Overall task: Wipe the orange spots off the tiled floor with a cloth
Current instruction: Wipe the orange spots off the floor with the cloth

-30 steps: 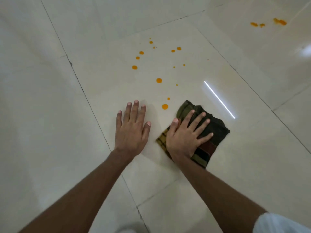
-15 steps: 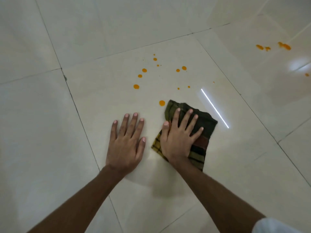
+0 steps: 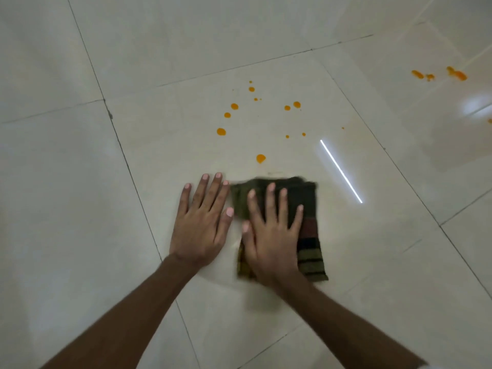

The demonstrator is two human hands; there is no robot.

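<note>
Closest in, two bare arms reach down to the tiled floor (image 3: 80,209). The left hand (image 3: 202,225) lies flat on bare tile with its fingers straight and spread, and it holds nothing. Just beside it, the right hand (image 3: 271,235) presses flat on the cloth (image 3: 308,235). Its fingers are straight too, not curled round the cloth. The cloth is dark, striped and folded, and it lies on the floor under that hand.

Just past the cloth's blurry far edge sits the nearest orange spot (image 3: 261,158), and the cloth is not touching it. Farther on, the same tile has a bunch of small spots (image 3: 221,131). Far off to the right, another tile has more orange marks (image 3: 456,74).

The flat hand could slip off the cloth on a fast push, because nothing pinches it. Dragging the cloth through wet spots could smear them into streaks.

The left hand is right up against the cloth's left edge, so there is little room that way. Ahead and to the right the floor looks open, with only a bright line of light (image 3: 340,171) shining on it.
</note>
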